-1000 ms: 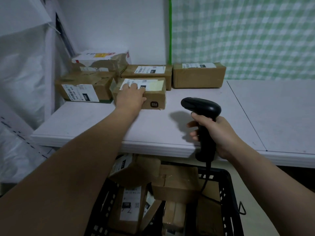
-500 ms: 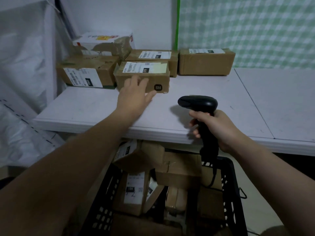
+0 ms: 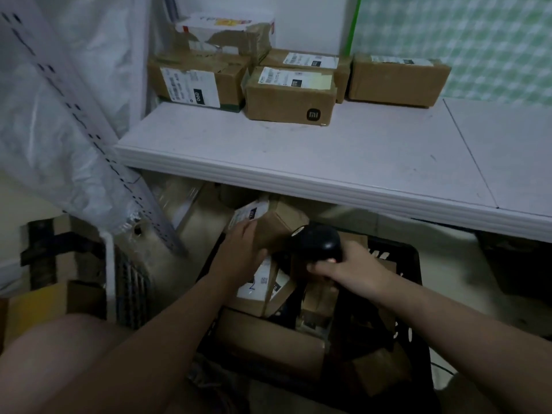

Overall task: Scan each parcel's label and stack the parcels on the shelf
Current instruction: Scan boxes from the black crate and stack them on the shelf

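Parcel, small brown cardboard box [image 3: 279,227]: gripped by left hand [image 3: 242,252] over black plastic crate [image 3: 416,279], beneath front edge of white shelf [image 3: 328,162]. Black handheld scanner [image 3: 321,243]: clasped in right hand [image 3: 352,268]. Labelled brown cardboard parcels [image 3: 289,97]: grouped at shelf's back left corner.

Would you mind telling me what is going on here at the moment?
A person is working through parcels. Their left hand grips a small cardboard parcel over the black crate of parcels below the white shelf, while the right hand holds a black scanner close beside it. Five other parcels sit at the back of that shelf.
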`<state>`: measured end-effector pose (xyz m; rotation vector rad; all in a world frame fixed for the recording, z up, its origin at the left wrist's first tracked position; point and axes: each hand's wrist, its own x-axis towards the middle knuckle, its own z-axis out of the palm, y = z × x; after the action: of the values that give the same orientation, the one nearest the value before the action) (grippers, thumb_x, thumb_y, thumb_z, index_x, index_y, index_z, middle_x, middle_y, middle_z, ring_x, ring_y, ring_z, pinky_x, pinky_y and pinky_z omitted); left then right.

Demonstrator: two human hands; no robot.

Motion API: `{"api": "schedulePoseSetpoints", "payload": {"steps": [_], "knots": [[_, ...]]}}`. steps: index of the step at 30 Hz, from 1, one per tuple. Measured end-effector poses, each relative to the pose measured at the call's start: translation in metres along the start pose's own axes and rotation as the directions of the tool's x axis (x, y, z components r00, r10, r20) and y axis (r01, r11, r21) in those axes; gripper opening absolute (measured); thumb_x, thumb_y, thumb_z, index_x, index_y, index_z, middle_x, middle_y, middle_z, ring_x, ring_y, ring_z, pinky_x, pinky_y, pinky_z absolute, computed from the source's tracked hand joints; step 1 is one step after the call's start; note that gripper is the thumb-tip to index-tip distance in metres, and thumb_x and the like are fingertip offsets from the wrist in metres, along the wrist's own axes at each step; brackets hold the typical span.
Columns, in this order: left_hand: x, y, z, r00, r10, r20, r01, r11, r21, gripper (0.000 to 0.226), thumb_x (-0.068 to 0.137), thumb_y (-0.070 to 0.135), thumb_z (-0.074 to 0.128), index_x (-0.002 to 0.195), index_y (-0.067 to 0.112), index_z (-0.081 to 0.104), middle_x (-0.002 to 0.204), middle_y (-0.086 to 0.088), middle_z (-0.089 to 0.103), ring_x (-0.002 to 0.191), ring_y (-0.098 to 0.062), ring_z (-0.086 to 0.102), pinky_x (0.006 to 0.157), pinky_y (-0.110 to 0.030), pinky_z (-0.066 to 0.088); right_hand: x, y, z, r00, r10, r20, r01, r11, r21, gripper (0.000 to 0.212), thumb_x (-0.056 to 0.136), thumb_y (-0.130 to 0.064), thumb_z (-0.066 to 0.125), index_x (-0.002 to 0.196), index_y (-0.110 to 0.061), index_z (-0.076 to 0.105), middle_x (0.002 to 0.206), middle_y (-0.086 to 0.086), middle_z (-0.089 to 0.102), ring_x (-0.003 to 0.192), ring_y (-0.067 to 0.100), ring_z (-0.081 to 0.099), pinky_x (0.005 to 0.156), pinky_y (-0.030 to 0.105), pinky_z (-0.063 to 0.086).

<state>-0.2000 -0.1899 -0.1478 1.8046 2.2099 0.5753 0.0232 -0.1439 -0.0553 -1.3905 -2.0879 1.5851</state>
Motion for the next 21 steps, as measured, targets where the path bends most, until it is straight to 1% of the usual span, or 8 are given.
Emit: {"api": "schedulePoseSetpoints", "payload": {"steps": [4, 6, 8, 10, 12, 16, 19, 21], "knots": [[0.031, -0.009, 0.007, 0.99, -0.074, 0.123, 0.081, 0.995, -0.056, 0.082, 0.092, 0.039, 0.058, 0.152, 0.008, 0.012, 0.158, -0.014, 0.016, 0.146, -0.028, 0.013, 0.118, -0.043, 0.017, 0.02, 0.022, 0.012, 0.977, 0.185, -0.103, -0.161, 0.965, 0.205, 0.006, 0.087, -0.016, 0.069, 0.086, -0.019, 0.063, 0.078, 0.002, 0.064, 0.063, 0.013, 0.061, 0.058, 0.026, 0.048], [0.033, -0.013, 0.013, 0.983, -0.117, 0.141, 0.13, 0.987, -0.09, 0.077, 0.09, 0.051, 0.054, 0.152, 0.019, 0.021, 0.153, -0.014, 0.027, 0.14, -0.032, 0.026, 0.113, -0.046, 0.027, 0.027, 0.027, 0.017, 0.96, 0.266, -0.091, -0.218, 0.907, 0.36, 0.007, 0.089, -0.016, 0.067, 0.094, -0.015, 0.062, 0.089, 0.007, 0.066, 0.074, 0.018, 0.062, 0.064, 0.026, 0.051], [0.027, -0.017, 0.015, 0.981, -0.17, 0.09, 0.182, 0.972, -0.149, 0.069, 0.085, 0.062, 0.042, 0.142, 0.022, 0.042, 0.141, -0.012, 0.044, 0.128, -0.03, 0.04, 0.106, -0.042, 0.033, 0.03, 0.028, 0.021, 0.948, 0.297, -0.114, -0.224, 0.878, 0.424, 0.006, 0.091, -0.015, 0.064, 0.095, -0.014, 0.06, 0.086, 0.006, 0.064, 0.073, 0.015, 0.06, 0.053, 0.013, 0.048], [0.018, -0.018, 0.017, 0.987, -0.16, 0.0, 0.152, 0.94, -0.307, 0.05, 0.088, 0.051, 0.041, 0.119, 0.016, 0.058, 0.12, -0.007, 0.057, 0.113, -0.023, 0.05, 0.099, -0.039, 0.039, 0.033, 0.027, 0.027, 0.94, 0.318, -0.121, -0.224, 0.847, 0.483, 0.006, 0.092, -0.017, 0.064, 0.093, -0.017, 0.059, 0.084, 0.001, 0.062, 0.073, 0.013, 0.058, 0.048, 0.015, 0.046], [0.012, -0.016, 0.017, 0.984, -0.17, -0.056, 0.124, 0.873, -0.472, 0.027, 0.097, 0.032, 0.047, 0.095, 0.008, 0.058, 0.097, -0.007, 0.059, 0.092, -0.02, 0.054, 0.085, -0.037, 0.046, 0.04, 0.026, 0.035, 0.935, 0.338, -0.105, -0.232, 0.81, 0.538, 0.015, 0.09, -0.022, 0.067, 0.103, -0.017, 0.06, 0.092, 0.001, 0.064, 0.08, 0.015, 0.06, 0.056, 0.024, 0.044], [0.008, -0.017, 0.025, 0.961, -0.275, 0.018, 0.229, 0.76, -0.608, 0.013, 0.097, 0.024, 0.052, 0.099, 0.012, 0.05, 0.098, 0.0, 0.054, 0.09, -0.012, 0.054, 0.077, -0.025, 0.044, 0.056, 0.021, 0.054, 0.929, 0.33, -0.167, -0.175, 0.79, 0.587, 0.03, 0.089, -0.025, 0.069, 0.115, -0.02, 0.056, 0.102, 0.0, 0.065, 0.085, 0.013, 0.061, 0.059, 0.023, 0.045], [0.01, -0.026, 0.033, 0.941, -0.326, 0.087, 0.308, 0.727, -0.613, 0.051, 0.086, 0.048, 0.059, 0.126, 0.017, 0.048, 0.121, -0.004, 0.047, 0.111, -0.02, 0.052, 0.095, -0.038, 0.047, 0.068, 0.019, 0.06, 0.927, 0.322, -0.194, -0.154, 0.797, 0.584, 0.035, 0.086, -0.025, 0.072, 0.116, -0.024, 0.054, 0.103, -0.002, 0.065, 0.087, 0.011, 0.061, 0.068, 0.024, 0.048], [0.011, -0.03, 0.034, 0.915, -0.374, 0.153, 0.392, 0.729, -0.562, 0.077, 0.076, 0.068, 0.055, 0.138, 0.025, 0.039, 0.133, -0.003, 0.04, 0.125, -0.023, 0.042, 0.104, -0.045, 0.039, 0.071, 0.021, 0.059, 0.928, 0.319, -0.192, -0.165, 0.814, 0.557, 0.03, 0.087, -0.026, 0.072, 0.112, -0.026, 0.055, 0.094, -0.007, 0.062, 0.081, 0.006, 0.057, 0.061, 0.019, 0.043]]}}
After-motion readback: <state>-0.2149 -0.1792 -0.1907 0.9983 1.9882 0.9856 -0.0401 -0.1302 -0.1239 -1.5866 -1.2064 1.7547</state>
